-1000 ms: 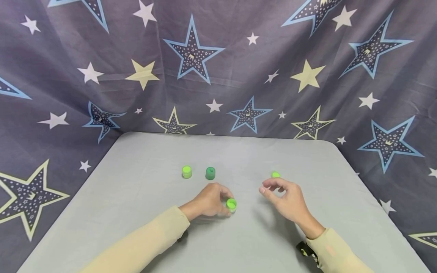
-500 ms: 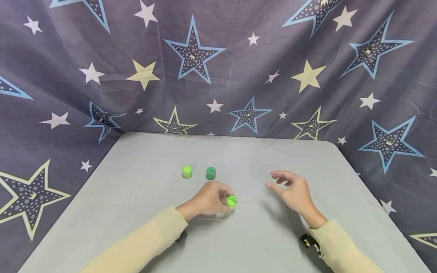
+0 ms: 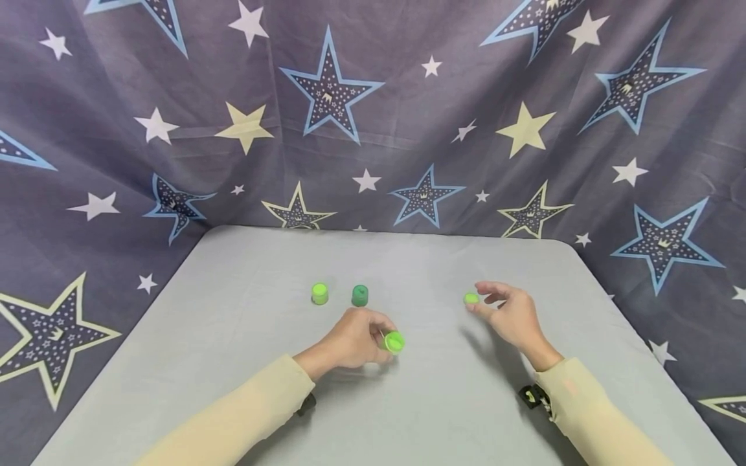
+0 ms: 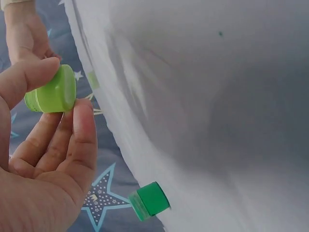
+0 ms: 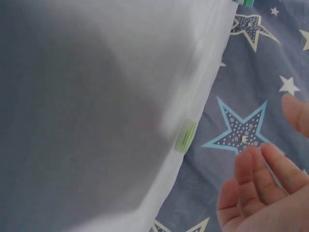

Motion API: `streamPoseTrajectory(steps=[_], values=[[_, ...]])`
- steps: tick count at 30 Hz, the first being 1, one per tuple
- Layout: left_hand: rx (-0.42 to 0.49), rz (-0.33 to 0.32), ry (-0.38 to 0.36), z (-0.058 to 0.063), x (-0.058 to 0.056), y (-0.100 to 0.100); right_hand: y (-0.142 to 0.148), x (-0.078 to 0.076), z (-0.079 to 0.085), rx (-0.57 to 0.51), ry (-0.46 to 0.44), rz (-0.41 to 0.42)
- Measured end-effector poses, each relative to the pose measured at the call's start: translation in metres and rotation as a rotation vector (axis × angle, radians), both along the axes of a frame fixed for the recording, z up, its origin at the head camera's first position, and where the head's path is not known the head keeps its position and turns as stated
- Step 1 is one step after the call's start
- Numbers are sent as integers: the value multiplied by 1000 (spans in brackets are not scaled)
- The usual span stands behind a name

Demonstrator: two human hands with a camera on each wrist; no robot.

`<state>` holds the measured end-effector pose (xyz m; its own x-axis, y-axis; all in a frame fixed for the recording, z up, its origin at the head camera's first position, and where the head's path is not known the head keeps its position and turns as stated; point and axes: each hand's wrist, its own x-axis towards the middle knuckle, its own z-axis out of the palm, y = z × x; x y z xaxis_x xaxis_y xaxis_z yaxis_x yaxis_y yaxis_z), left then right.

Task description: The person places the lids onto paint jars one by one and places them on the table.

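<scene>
My left hand pinches a small lime-green tub over the middle of the table, its round top tilted toward the head camera. In the left wrist view, the thumb lies on one side of the tub and the fingertips on the other. Over the right part of the table, my right hand has its thumb and fingers apart, holding nothing. Just left of its fingertips lies a small flat lime-green piece, low like a lid. The right wrist view shows that piece near the table's far edge.
Behind the left hand stand a second lime-green tub and a dark green tub, side by side. A pale grey cloth covers the table. A star-patterned curtain hangs behind and along both sides.
My right hand has moved right and away from me, uncovering the flat lime-green piece. My left hand has raised the tub slightly and tilted it.
</scene>
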<state>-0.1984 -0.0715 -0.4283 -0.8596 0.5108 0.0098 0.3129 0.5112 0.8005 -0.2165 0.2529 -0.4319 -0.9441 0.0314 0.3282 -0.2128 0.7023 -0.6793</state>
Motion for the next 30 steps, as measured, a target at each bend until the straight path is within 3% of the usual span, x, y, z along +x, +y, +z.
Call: streamPoseTrajectory(steps=[17,30], values=[[23,8,24,7,2,-4,15,-24,5,64,-173,-44],[26,10,22,7,2,-4,20,-39,-2,77,-301,-46]])
